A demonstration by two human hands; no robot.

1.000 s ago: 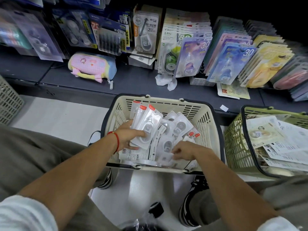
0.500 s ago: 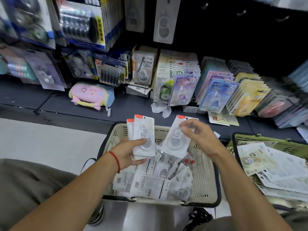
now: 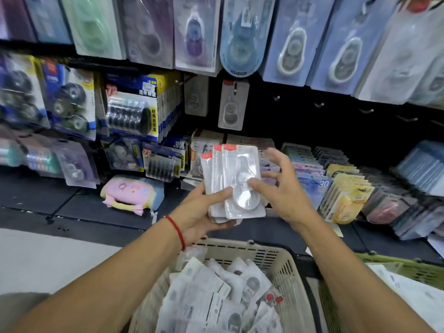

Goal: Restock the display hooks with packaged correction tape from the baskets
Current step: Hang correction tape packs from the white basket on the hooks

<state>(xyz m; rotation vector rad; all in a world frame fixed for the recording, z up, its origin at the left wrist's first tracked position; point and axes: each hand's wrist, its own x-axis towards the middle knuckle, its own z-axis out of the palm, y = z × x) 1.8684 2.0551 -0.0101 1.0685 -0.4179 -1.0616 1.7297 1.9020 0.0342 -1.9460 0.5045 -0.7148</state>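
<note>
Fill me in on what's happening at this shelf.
A person is restocking correction tape. The left hand grips a fanned stack of clear packs above the beige basket, which holds many more. The right hand, fingers spread, touches the front pack with its thumb. Bare hooks show on the dark panel behind.

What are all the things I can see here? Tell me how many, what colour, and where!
stack of correction tape packs: several, clear with red tops, held above the cream basket
cream basket: one, bottom middle, full of loose white packs
green basket: one, bottom right, partly seen, papers inside
pink pouch: one, pink with blue and yellow, on the dark shelf, left
hanging packs: many, blue, purple, grey, on hooks above
bare hooks: a few, metal, dark panel, right
standing packs: many, yellow, blue, pink, shelf right
red string bracelet: one, left wrist
left hand: grips the stack
right hand: fingers spread, touching the front pack
</note>
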